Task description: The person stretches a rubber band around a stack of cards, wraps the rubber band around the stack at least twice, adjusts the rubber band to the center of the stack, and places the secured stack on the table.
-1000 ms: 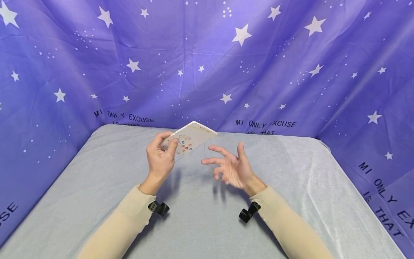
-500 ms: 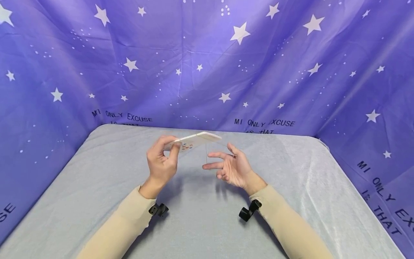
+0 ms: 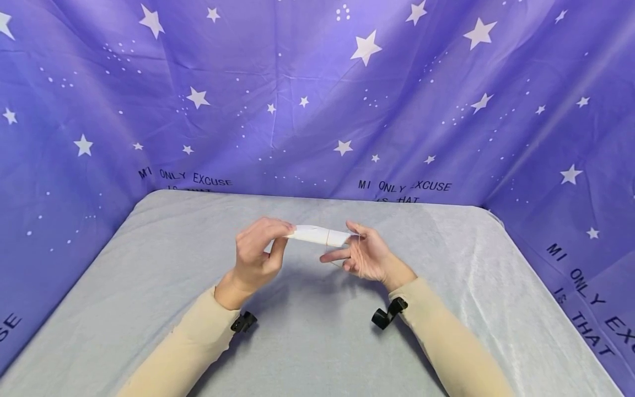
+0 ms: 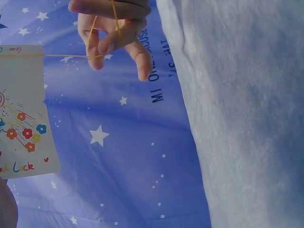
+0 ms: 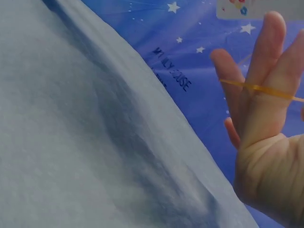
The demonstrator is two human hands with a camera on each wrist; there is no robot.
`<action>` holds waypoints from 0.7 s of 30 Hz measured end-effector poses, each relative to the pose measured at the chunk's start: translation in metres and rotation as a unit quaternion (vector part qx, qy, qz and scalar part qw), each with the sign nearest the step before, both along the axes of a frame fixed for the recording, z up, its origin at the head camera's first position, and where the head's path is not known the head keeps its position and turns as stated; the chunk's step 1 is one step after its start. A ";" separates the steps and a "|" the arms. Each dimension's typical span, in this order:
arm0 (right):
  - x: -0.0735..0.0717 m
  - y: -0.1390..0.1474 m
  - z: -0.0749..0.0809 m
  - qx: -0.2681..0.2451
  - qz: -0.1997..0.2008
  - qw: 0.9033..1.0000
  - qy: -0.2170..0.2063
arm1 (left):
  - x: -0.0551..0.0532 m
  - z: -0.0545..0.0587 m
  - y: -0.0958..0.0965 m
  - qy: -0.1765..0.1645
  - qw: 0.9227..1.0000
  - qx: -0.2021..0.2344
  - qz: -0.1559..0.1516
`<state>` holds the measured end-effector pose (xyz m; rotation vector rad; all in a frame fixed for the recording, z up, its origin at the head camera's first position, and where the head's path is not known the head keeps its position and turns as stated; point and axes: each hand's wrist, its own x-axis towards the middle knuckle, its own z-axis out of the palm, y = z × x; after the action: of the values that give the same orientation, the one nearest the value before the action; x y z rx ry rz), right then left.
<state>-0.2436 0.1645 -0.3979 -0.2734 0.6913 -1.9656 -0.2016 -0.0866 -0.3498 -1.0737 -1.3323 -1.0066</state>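
The head view shows the card (image 3: 311,235) nearly edge-on in the middle of the frame, a white strip above the table (image 3: 307,347); its printed side is turned out of sight there. The left wrist view gives that side at the left edge of the frame: coloured flowers (image 4: 27,133) and, below them, handwritten-style lettering (image 4: 23,166). In the right wrist view just a corner of the card shows, at the upper right.

The band (image 5: 261,89) is a thin line in the head view, crossing the card near its right end. Both wrist views show it clearly as yellow-orange; in the left one it runs across the card's top and on to the other hand.

The left hand (image 3: 259,249) pinches the card's left end between thumb and fingers. The right hand (image 3: 369,257) is open, fingers spread, with the band stretched round them. Behind hangs a starry curtain (image 3: 307,60).
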 end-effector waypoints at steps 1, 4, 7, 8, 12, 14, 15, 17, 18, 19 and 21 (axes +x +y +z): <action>-0.001 0.001 0.000 -0.002 0.005 1.000 -0.002 | 0.001 0.001 0.001 0.002 1.000 -0.005 -0.002; -0.002 0.003 -0.001 0.003 0.011 1.000 -0.001 | 0.003 0.001 0.003 0.010 1.000 -0.024 -0.002; -0.003 0.005 -0.002 0.019 -0.002 1.000 0.007 | 0.003 0.000 0.003 0.020 0.998 -0.053 0.003; -0.003 0.005 -0.002 0.024 -0.009 1.000 0.010 | 0.003 -0.001 0.003 0.023 0.998 -0.061 0.005; -0.003 0.005 -0.001 0.036 -0.027 0.999 0.020 | 0.002 -0.003 0.000 0.015 0.996 -0.084 0.011; -0.003 0.005 0.001 0.038 -0.029 0.999 0.023 | 0.001 -0.004 -0.002 0.004 0.995 -0.098 0.012; -0.002 0.005 0.001 0.040 -0.030 0.998 0.023 | 0.001 -0.004 -0.003 -0.001 0.994 -0.106 0.015; -0.002 0.004 0.002 0.046 -0.034 0.998 0.020 | 0.000 -0.005 -0.005 -0.010 0.992 -0.127 0.024; -0.002 0.003 0.003 0.051 -0.039 0.998 0.018 | 0.000 -0.006 -0.006 -0.014 0.990 -0.136 0.029; -0.001 0.003 0.003 0.055 -0.044 0.997 0.016 | 0.000 -0.007 -0.007 -0.016 0.989 -0.145 0.034; -0.001 0.002 0.003 0.062 -0.054 0.997 0.015 | -0.001 -0.008 -0.009 -0.022 0.987 -0.154 0.043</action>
<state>-0.2443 0.1661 -0.3949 -0.1945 0.8595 -2.0155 -0.2026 -0.0959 -0.3579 -1.2167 -1.5933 -0.7784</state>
